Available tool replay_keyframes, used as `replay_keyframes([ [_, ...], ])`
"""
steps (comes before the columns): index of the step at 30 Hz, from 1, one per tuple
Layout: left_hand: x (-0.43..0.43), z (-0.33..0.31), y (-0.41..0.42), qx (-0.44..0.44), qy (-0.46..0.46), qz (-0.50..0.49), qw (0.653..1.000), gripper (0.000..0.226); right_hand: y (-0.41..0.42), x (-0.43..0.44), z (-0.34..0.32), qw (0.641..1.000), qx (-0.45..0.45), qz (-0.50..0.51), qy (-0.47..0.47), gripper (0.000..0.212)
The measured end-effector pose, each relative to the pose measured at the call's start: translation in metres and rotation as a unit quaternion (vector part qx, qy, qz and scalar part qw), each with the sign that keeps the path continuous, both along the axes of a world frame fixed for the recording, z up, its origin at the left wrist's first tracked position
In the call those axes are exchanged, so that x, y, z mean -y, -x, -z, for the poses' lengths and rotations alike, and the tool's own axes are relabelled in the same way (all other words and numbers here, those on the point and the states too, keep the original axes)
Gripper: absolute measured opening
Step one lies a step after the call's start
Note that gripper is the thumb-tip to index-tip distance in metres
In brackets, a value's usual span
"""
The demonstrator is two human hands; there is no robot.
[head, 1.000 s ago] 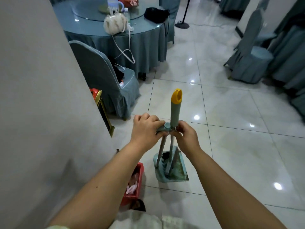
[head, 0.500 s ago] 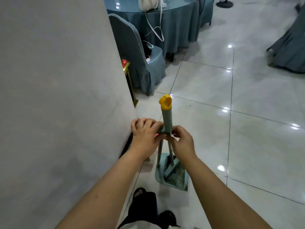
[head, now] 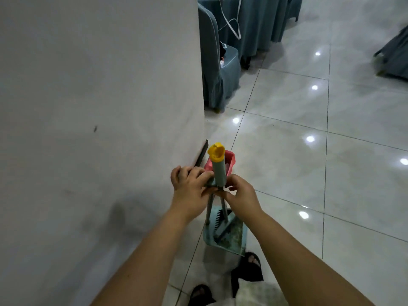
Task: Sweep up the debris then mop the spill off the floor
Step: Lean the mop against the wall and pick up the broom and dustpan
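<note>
Early stage. Left hand [head: 189, 186] curls round the broom [head: 218, 171] where its handle clips to the dustpan [head: 229, 237] stem. Right hand [head: 240, 195] pinches the same joint from the other side. Dustpan stands on the floor [head: 287, 173] beside the wall [head: 99, 107], with the broom nested in it (not yet separated). No debris, spill or mop in view. Sweeping and mopping both remain.

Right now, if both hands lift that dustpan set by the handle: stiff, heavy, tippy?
Probably stiff and light: thin plastic dustpan on slim poles. Likely tippy if released: tall handle over a small base. Glossy tile suggests it slides easily.
</note>
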State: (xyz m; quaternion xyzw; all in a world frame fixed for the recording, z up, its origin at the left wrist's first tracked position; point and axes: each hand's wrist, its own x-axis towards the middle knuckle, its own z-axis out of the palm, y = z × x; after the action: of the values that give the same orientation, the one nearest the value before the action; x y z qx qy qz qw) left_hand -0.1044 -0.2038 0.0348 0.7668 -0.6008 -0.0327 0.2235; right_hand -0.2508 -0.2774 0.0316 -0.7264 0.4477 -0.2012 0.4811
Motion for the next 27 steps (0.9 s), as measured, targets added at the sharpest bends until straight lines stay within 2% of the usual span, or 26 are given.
replay_keyframes([
  [5, -0.07, 0.022, -0.042, -0.015, 0.015, -0.005, 1.0, 0.022, -0.044, -0.07, 0.022, 0.999, -0.042, -0.009, 0.006, 0.023],
  [12, -0.139, 0.043, -0.084, 0.004, -0.031, 0.001, 1.0, 0.024, -0.09, -0.133, 0.049, 0.995, -0.087, -0.036, 0.039, 0.027],
  [21, -0.169, 0.067, -0.113, -0.025, -0.033, -0.023, 0.999, 0.024, -0.13, -0.167, 0.073, 0.997, -0.077, -0.003, -0.006, 0.023],
  [27, -0.18, 0.083, -0.134, 0.005, -0.026, -0.007, 1.0, 0.025, -0.145, -0.178, 0.083, 0.996, -0.088, -0.007, -0.014, 0.021],
])
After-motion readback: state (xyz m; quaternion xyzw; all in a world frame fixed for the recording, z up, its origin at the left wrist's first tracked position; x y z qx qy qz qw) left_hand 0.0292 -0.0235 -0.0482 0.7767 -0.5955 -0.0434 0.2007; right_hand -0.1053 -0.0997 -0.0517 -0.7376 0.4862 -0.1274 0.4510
